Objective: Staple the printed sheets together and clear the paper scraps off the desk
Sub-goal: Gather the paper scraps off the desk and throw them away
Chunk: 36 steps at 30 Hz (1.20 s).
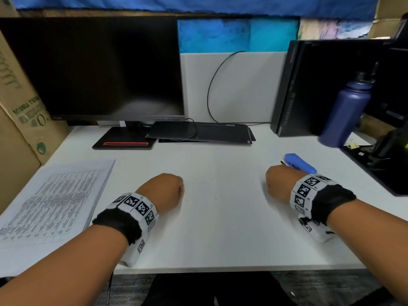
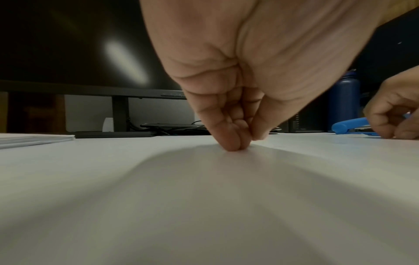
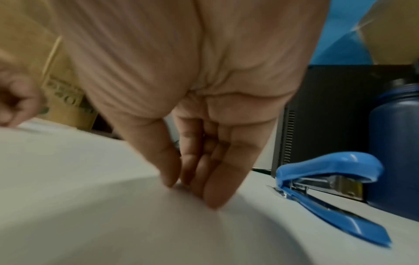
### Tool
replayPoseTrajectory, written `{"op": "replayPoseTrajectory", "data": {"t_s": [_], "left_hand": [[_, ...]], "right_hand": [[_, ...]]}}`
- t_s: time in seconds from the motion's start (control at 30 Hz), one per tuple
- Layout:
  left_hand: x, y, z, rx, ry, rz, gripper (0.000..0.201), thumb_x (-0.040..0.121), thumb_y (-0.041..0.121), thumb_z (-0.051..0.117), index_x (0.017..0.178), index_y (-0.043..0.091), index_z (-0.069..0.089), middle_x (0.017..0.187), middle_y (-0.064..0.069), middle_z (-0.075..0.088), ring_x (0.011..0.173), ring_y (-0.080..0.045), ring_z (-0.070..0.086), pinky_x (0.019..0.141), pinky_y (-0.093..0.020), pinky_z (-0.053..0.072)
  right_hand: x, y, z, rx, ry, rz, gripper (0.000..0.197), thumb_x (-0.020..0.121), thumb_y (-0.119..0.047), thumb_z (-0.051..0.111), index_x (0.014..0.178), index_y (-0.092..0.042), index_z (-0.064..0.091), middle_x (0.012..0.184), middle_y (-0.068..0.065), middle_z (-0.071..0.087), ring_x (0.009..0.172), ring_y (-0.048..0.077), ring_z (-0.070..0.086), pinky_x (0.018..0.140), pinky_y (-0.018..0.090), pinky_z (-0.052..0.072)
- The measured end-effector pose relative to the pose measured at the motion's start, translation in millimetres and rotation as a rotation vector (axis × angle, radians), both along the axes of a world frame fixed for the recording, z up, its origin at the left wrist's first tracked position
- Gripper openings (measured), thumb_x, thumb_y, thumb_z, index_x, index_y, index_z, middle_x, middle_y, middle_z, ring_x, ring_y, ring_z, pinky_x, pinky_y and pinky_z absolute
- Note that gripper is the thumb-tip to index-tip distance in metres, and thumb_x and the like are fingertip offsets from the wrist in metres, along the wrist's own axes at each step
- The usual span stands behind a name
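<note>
Both hands rested with their fingertips on the white desk (image 1: 220,228). The left hand (image 1: 164,191) was near the middle of the desk, its fingers (image 2: 226,136) bunched together with the thumb and touching the surface; I cannot tell if a scrap was between them. The right hand (image 1: 279,184) was toward the right edge, its fingers (image 3: 217,186) also drawn together on the surface, just beside the blue stapler (image 1: 299,163) but not holding it. The printed sheets (image 1: 55,199) lay stacked at the left edge. A blue bottle (image 1: 346,111) stood near the far right corner.
</note>
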State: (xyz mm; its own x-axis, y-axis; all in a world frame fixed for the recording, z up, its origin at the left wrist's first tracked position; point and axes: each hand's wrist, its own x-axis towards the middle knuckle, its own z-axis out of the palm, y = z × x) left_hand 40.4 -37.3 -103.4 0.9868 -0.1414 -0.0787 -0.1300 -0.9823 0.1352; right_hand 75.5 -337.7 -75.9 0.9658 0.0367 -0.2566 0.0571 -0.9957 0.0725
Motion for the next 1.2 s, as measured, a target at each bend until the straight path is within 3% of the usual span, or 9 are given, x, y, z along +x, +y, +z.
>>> {"op": "replayPoseTrajectory", "data": {"t_s": [0.1, 0.13, 0.27, 0.37, 0.57, 0.7, 0.93, 1.1, 1.2], "left_hand": [[2, 5, 1, -0.068, 0.008, 0.066, 0.025, 0.094, 0.011, 0.05, 0.091, 0.026, 0.07, 0.094, 0.01, 0.067, 0.088, -0.012, 0.062, 0.075, -0.023, 0.048], [2, 6, 1, -0.087, 0.014, 0.073, 0.025, 0.093, 0.013, 0.052, 0.092, 0.027, 0.072, 0.096, 0.01, 0.068, 0.09, -0.011, 0.064, 0.079, -0.025, 0.053], [-2, 2, 3, -0.123, 0.035, 0.015, 0.015, 0.092, 0.026, 0.065, 0.099, 0.029, 0.079, 0.1, 0.014, 0.072, 0.094, -0.009, 0.067, 0.09, -0.03, 0.058], [-3, -1, 4, -0.093, 0.031, -0.016, 0.016, 0.092, 0.025, 0.065, 0.094, 0.027, 0.08, 0.095, 0.013, 0.075, 0.09, -0.009, 0.069, 0.086, -0.031, 0.059], [-4, -7, 2, -0.001, 0.021, -0.03, 0.026, 0.091, 0.011, 0.051, 0.09, 0.025, 0.072, 0.097, 0.008, 0.072, 0.09, -0.015, 0.065, 0.072, -0.026, 0.051], [-2, -10, -3, 0.1, 0.028, -0.039, 0.02, 0.094, 0.011, 0.048, 0.094, 0.017, 0.067, 0.101, 0.002, 0.07, 0.09, -0.019, 0.065, 0.066, -0.026, 0.044], [-6, -13, 4, 0.078, 0.02, -0.065, 0.013, 0.095, 0.024, 0.05, 0.09, 0.018, 0.06, 0.097, 0.001, 0.064, 0.083, -0.02, 0.063, 0.066, -0.029, 0.045], [-18, -28, 36, -0.332, -0.141, -0.139, 0.01, 0.094, 0.023, 0.057, 0.084, 0.024, 0.061, 0.084, 0.008, 0.061, 0.075, -0.012, 0.059, 0.07, -0.03, 0.051], [-24, -50, 52, -0.467, -0.178, -0.25, 0.007, 0.092, 0.023, 0.062, 0.086, 0.024, 0.065, 0.084, 0.009, 0.063, 0.077, -0.009, 0.059, 0.073, -0.028, 0.053]], "right_hand": [[11, 2, -14, -0.049, 0.02, 0.03, 0.041, 0.098, -0.012, 0.049, 0.062, -0.01, 0.03, 0.064, 0.003, 0.03, 0.052, 0.015, 0.025, 0.055, 0.022, 0.031], [9, 2, -14, -0.2, 0.062, 0.102, 0.038, 0.099, -0.012, 0.048, 0.064, -0.008, 0.035, 0.065, 0.002, 0.032, 0.054, 0.016, 0.03, 0.062, 0.023, 0.036], [17, 14, -6, -0.059, 0.048, 0.093, 0.014, 0.098, -0.025, 0.05, 0.098, -0.015, 0.059, 0.092, -0.004, 0.053, 0.089, 0.016, 0.057, 0.086, 0.027, 0.045], [17, 41, -8, 0.078, 0.005, 0.136, 0.016, 0.084, -0.027, 0.058, 0.074, -0.015, 0.057, 0.079, -0.003, 0.062, 0.072, 0.018, 0.062, 0.071, 0.028, 0.053], [2, 97, -12, 0.177, -0.017, 0.38, 0.017, 0.082, -0.017, 0.051, 0.088, -0.013, 0.068, 0.09, 0.002, 0.069, 0.081, 0.022, 0.067, 0.07, 0.033, 0.057], [6, 94, -9, 0.281, -0.032, 0.373, 0.009, 0.08, -0.019, 0.056, 0.074, -0.022, 0.061, 0.085, -0.006, 0.069, 0.078, 0.017, 0.065, 0.061, 0.025, 0.05], [-14, 88, 0, 1.26, 0.113, 0.026, 0.013, 0.085, 0.003, 0.058, 0.077, -0.006, 0.06, 0.068, 0.012, 0.068, 0.059, 0.022, 0.066, 0.064, 0.034, 0.059], [-37, 81, -7, 1.988, 0.329, -0.389, 0.016, 0.093, 0.007, 0.046, 0.094, -0.005, 0.058, 0.068, 0.01, 0.058, 0.053, 0.014, 0.056, 0.05, 0.024, 0.054], [-43, 80, -15, 2.178, 0.436, -0.607, 0.022, 0.093, 0.005, 0.04, 0.09, -0.005, 0.059, 0.068, 0.009, 0.058, 0.05, 0.013, 0.056, 0.048, 0.022, 0.052]]}}
